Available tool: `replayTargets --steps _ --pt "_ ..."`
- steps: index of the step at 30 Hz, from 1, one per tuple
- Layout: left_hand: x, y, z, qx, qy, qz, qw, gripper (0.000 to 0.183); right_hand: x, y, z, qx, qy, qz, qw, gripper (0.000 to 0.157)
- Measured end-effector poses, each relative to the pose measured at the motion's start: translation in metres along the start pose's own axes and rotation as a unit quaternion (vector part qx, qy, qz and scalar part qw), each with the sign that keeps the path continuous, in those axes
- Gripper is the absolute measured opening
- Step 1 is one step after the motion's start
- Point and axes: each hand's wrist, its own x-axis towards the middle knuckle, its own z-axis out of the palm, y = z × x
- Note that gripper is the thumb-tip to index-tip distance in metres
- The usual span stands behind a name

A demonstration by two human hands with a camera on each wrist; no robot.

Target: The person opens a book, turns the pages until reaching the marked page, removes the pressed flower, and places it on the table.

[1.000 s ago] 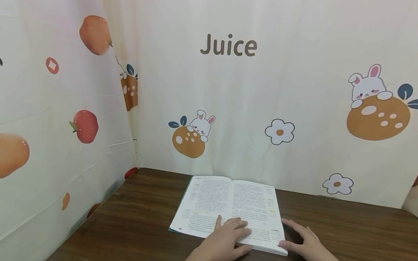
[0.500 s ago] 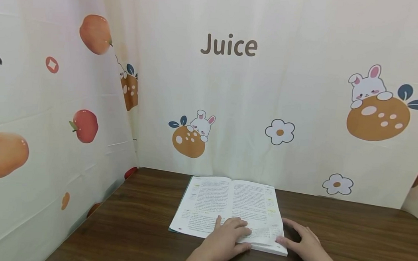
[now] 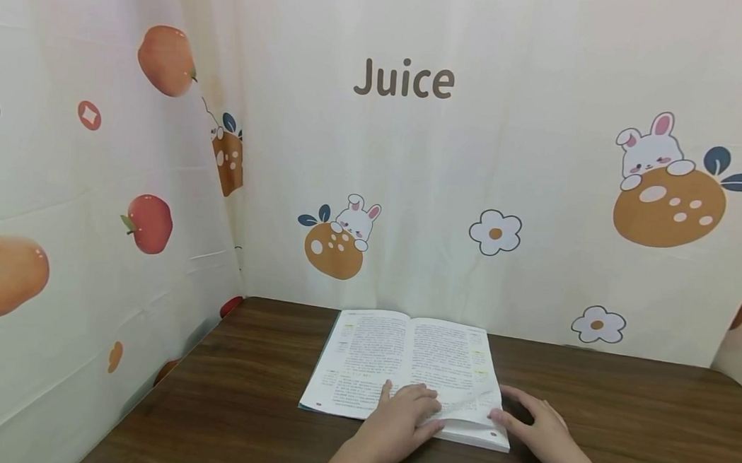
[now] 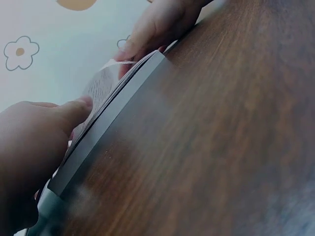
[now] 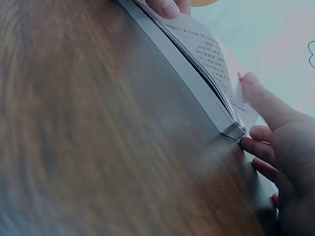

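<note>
An open book [image 3: 373, 352] lies on the dark wooden table, printed pages facing up. Across the lower part of its right side rests my left hand [image 3: 400, 421], fingers spread over the paper. My right hand [image 3: 543, 437] is at the book's lower right edge and pinches the corner of a page [image 5: 199, 46] between thumb and fingers. In the right wrist view that page bows up from the stack, with the thumb [image 5: 263, 98] on its face. The other fingers hang beside the book's corner. Beneath the lifted sheet, the thick page block [image 4: 115, 115] stays flat.
The wooden table [image 3: 621, 410] extends to both sides of the book. A pale printed curtain [image 3: 425, 178] hangs right behind the book's far edge, and another fabric wall [image 3: 89, 257] closes off the left side.
My right thumb has slid slightly inward at the page corner, and the right page's lower corner has lifted and bent upward. My left hand has stayed in place on the book.
</note>
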Motion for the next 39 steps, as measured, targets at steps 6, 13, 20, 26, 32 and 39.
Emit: replayTargets --steps 6,13,20,26,32,39 --pt "0.001 0.0 0.002 -0.002 0.019 -0.013 0.9997 0.019 -0.001 -0.004 -0.003 0.056 -0.006 0.004 0.998 0.055" --pt "0.001 0.001 0.002 -0.009 0.057 -0.024 0.998 0.019 -0.001 -0.004 -0.002 0.054 0.008 -0.01 0.998 0.051" --pt "0.003 -0.002 0.001 0.005 0.155 -0.022 0.9877 0.052 0.0 -0.003 -0.001 0.02 -0.019 -0.005 1.0 0.056" --pt "0.004 -0.006 0.001 0.032 0.259 0.01 0.9653 0.082 0.0 -0.004 -0.002 0.015 -0.019 -0.008 1.0 0.058" --pt "0.004 -0.008 0.001 0.093 0.301 0.003 0.949 0.083 -0.002 -0.004 -0.001 0.013 -0.012 -0.018 1.0 0.058" --pt "0.005 -0.01 0.001 0.107 0.337 -0.016 0.9352 0.081 0.0 -0.003 -0.001 0.008 -0.018 -0.018 1.0 0.059"
